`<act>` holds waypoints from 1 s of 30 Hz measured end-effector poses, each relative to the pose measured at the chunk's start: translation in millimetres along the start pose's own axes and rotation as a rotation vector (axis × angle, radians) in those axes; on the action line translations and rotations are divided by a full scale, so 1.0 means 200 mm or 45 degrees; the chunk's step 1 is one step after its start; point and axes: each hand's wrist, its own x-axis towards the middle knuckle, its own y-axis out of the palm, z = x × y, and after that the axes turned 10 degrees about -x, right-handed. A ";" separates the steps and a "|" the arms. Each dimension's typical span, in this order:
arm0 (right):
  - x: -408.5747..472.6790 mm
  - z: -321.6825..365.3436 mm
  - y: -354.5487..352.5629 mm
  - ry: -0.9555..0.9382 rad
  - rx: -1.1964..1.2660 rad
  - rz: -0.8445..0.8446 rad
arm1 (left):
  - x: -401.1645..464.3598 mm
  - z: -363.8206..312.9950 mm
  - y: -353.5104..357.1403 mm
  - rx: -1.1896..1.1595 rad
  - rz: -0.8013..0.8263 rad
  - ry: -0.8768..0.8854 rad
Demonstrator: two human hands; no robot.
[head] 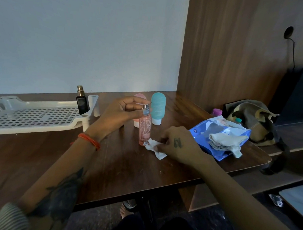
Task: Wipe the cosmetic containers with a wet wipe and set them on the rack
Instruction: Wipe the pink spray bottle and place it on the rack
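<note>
The left hand (119,113) pinches the silver cap of a pink spray bottle (144,130) between thumb and fingertips, holding the bottle upright on the table (120,165). Directly below those fingers the bottle's clear pink body runs down to its base, where a small barcode label shows. An orange thread band (89,140) circles the left wrist.

The right hand (176,143) has its fingers curled round a crumpled white wipe (154,149), pinching it. The wipe touches the bottle's base and spills out under the fingertips onto the table.

Just beyond the left fingertips stands a teal bottle (158,106) on its white cap, close beside the spray bottle's top. A pink bottle (139,97) stands behind the left fingers, mostly hidden by them.

To the right of the right hand lies a blue wipe pack (202,132), opened, with a heap of greyish used wipes (224,144) on top. Past it, off the table edge, sits a bag (251,115).

Well to the left of the left hand rests the white rack (32,116), its slotted floor showing. At its near corner, toward the left fingers, a dark bottle (81,101) with a gold sprayer stands, and a white tube (94,104) stands just beside it; whether the tube is on the rack or on the table cannot be told.
</note>
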 end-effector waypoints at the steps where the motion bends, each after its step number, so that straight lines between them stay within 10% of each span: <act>1: 0.00 0.00 0.00 0.004 -0.022 -0.026 | 0.00 0.00 0.00 0.004 -0.013 -0.001; 10: 0.10 0.05 -0.05 -0.036 0.315 -0.939 | 0.01 0.00 0.00 -0.091 -0.247 -0.057; 15: 0.20 0.08 0.06 -0.346 0.335 -0.958 | 0.01 0.02 0.00 -0.025 -0.351 -0.091; 30: 0.18 0.05 0.09 -0.055 0.602 -1.027 | 0.01 0.02 0.02 -0.011 -0.373 -0.047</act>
